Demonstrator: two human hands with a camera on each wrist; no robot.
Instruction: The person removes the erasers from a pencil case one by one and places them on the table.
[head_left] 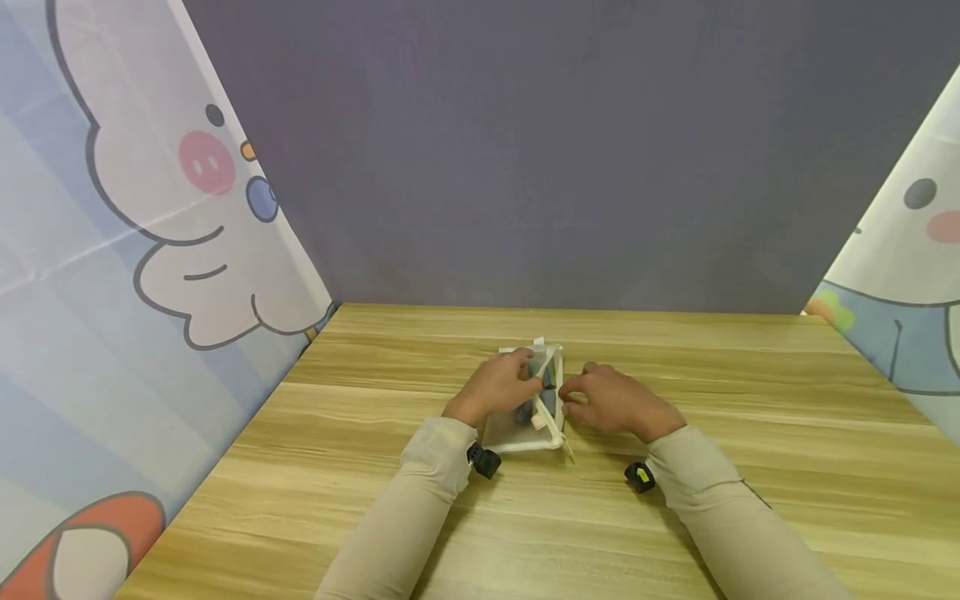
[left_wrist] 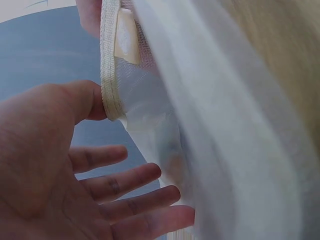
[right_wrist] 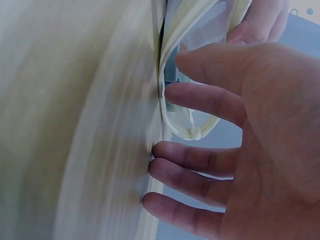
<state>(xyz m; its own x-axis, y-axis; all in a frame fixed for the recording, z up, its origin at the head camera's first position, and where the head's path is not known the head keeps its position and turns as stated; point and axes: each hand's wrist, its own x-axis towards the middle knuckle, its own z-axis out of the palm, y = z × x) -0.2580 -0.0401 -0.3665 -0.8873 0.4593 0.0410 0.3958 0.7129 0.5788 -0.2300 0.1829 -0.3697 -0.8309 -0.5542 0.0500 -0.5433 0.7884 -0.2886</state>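
Observation:
A pale mesh zipper pouch lies on the wooden table with its zipper side gaping. My left hand is over it, the thumb hooked at the cream zipper tape and drawing the top layer back. In the left wrist view its other fingers are spread along the mesh. My right hand is at the pouch's right edge. Thumb and index finger of it reach to the opening with a gap between them, as the right wrist view shows. Dark and greenish items show inside, too blurred to name.
The wood-grained table extends around the pouch. A grey panel stands behind it. Cartoon-printed cloths hang at both sides. A black wrist camera sits on each wrist.

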